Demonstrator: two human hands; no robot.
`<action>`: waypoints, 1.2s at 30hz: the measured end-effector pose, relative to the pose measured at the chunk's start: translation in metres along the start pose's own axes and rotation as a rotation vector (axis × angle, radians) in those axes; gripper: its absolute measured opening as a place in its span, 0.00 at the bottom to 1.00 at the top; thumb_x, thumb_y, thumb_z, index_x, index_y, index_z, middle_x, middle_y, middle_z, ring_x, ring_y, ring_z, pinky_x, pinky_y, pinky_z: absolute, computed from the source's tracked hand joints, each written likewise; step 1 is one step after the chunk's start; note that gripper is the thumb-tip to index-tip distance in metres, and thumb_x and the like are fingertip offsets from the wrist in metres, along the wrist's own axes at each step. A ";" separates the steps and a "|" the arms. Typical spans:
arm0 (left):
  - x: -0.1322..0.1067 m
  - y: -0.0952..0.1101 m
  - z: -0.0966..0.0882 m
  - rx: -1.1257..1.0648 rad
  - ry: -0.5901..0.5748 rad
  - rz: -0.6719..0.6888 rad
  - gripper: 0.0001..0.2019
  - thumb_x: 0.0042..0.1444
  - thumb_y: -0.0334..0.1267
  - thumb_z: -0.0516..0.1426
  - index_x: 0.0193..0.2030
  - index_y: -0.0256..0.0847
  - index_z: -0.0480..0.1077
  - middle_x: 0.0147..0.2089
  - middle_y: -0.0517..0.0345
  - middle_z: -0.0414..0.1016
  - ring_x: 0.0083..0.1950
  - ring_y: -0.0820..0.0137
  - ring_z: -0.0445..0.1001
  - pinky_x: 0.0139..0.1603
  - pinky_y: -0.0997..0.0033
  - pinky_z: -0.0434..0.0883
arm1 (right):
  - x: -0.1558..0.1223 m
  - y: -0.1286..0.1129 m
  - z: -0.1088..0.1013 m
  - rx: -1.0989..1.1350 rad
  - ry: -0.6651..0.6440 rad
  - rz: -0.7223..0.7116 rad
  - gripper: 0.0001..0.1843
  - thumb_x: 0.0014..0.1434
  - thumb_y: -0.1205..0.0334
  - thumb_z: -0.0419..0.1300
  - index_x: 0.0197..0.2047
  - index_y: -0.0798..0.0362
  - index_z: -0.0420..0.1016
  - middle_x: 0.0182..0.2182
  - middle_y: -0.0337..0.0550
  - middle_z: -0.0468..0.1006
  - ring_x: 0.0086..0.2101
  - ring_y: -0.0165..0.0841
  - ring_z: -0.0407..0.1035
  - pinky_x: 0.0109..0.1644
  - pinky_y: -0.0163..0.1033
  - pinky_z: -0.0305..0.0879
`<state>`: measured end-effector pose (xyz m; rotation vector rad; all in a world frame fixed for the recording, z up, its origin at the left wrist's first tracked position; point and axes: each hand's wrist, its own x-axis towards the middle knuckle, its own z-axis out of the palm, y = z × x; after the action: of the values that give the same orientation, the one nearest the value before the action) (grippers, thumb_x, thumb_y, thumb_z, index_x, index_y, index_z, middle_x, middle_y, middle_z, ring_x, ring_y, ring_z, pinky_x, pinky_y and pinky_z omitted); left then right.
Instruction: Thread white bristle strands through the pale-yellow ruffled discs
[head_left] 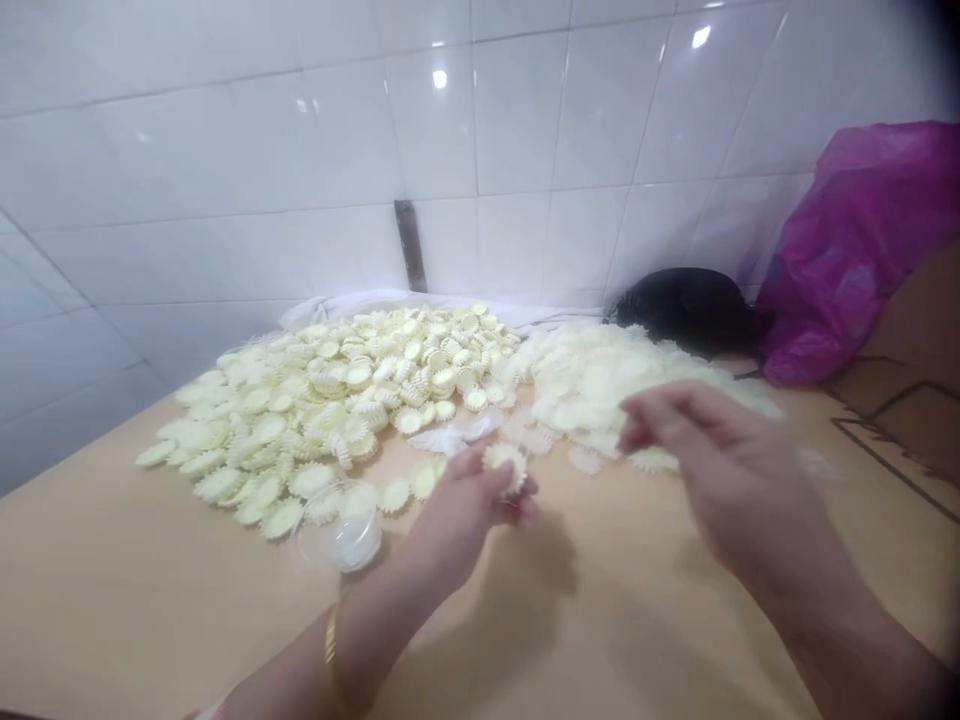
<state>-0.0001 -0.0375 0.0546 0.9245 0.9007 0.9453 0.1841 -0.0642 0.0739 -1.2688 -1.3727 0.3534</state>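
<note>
My left hand (469, 500), with a gold bangle at the wrist, is closed around a pale yellow round disc (505, 467) with a scalloped edge. My right hand (712, 460) is raised over the near side of a heap of thin, whitish, scalloped discs (592, 375). Its fingers are pinched together and blurred; what they hold, if anything, cannot be made out. To the left spreads a large heap of thicker pale yellow scalloped discs (300, 400). A small clear plastic tub (355, 540) with whitish contents stands just left of my left forearm.
The wooden table (90, 580) meets a white tiled wall (322, 150). A dark flat strip (409, 245) leans there. White cloth or plastic (450, 434) lies between the heaps. At the right are a black rounded object (686, 305), a magenta plastic bag (840, 250) and a brown carton (915, 340).
</note>
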 end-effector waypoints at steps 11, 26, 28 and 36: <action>0.070 -0.039 -0.004 0.027 -0.095 -0.029 0.09 0.49 0.37 0.57 0.33 0.35 0.64 0.19 0.59 0.68 0.16 0.76 0.64 0.16 0.77 0.61 | 0.017 0.054 0.057 0.355 -0.393 0.307 0.13 0.50 0.51 0.61 0.30 0.53 0.69 0.22 0.36 0.71 0.25 0.29 0.66 0.33 0.36 0.64; 0.065 -0.033 0.001 0.081 -0.013 -0.178 0.28 0.45 0.66 0.47 0.26 0.38 0.61 0.14 0.64 0.60 0.12 0.79 0.56 0.14 0.78 0.48 | 0.003 0.071 0.071 0.709 -0.486 0.539 0.10 0.48 0.58 0.64 0.26 0.52 0.67 0.18 0.35 0.71 0.22 0.30 0.67 0.33 0.39 0.62; 0.064 -0.032 -0.001 0.066 -0.034 -0.186 0.27 0.46 0.64 0.49 0.28 0.37 0.62 0.15 0.63 0.62 0.13 0.79 0.58 0.15 0.78 0.51 | 0.004 0.073 0.070 0.679 -0.427 0.533 0.11 0.48 0.57 0.64 0.25 0.52 0.66 0.18 0.34 0.70 0.22 0.29 0.65 0.32 0.38 0.61; 0.062 -0.035 -0.006 0.090 -0.118 -0.124 0.05 0.47 0.34 0.56 0.32 0.36 0.66 0.20 0.58 0.68 0.19 0.74 0.66 0.21 0.74 0.63 | 0.003 0.077 0.070 0.611 -0.330 0.533 0.14 0.46 0.53 0.64 0.24 0.52 0.66 0.19 0.34 0.67 0.22 0.28 0.61 0.29 0.35 0.58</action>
<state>0.0229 0.0109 0.0071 0.9796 0.8947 0.7414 0.1613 -0.0019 -0.0062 -1.0576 -1.0397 1.2939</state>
